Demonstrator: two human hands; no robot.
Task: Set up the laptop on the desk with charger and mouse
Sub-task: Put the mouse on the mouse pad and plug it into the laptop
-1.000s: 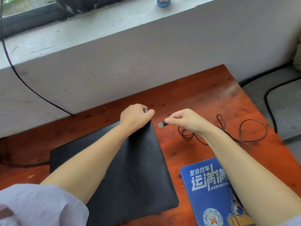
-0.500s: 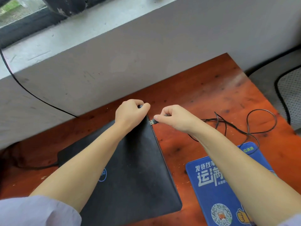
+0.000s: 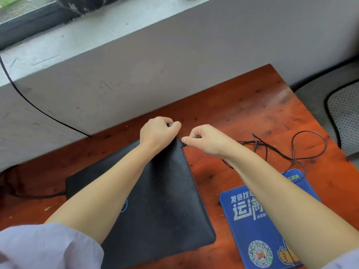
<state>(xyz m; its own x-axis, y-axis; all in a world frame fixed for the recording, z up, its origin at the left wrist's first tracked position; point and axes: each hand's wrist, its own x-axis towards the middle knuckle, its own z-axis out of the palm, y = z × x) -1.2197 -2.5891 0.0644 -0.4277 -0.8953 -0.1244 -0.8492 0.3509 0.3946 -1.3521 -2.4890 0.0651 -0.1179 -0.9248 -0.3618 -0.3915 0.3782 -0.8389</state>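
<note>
A closed black laptop [image 3: 167, 200] lies on the red-brown wooden desk [image 3: 252, 113]. My left hand [image 3: 157, 133] grips its far right corner. My right hand [image 3: 206, 138] pinches a small black USB plug [image 3: 183, 145] right against the laptop's right edge, near that corner. The plug's thin black cable [image 3: 303, 150] loops over the desk to the right. The mouse itself is not visible. A dark cable [image 3: 38, 196] leads from the laptop's left side off to the left.
A blue mouse pad [image 3: 258, 226] with white print and a QR code lies right of the laptop, partly under my right forearm. A grey wall and window sill [image 3: 116, 35] rise behind the desk. A mesh chair [image 3: 345, 117] stands past the right desk edge.
My right hand has carried the USB plug leftward from open desk to the laptop's right edge. My left hand keeps its grip on the corner; the view has tilted slightly.
</note>
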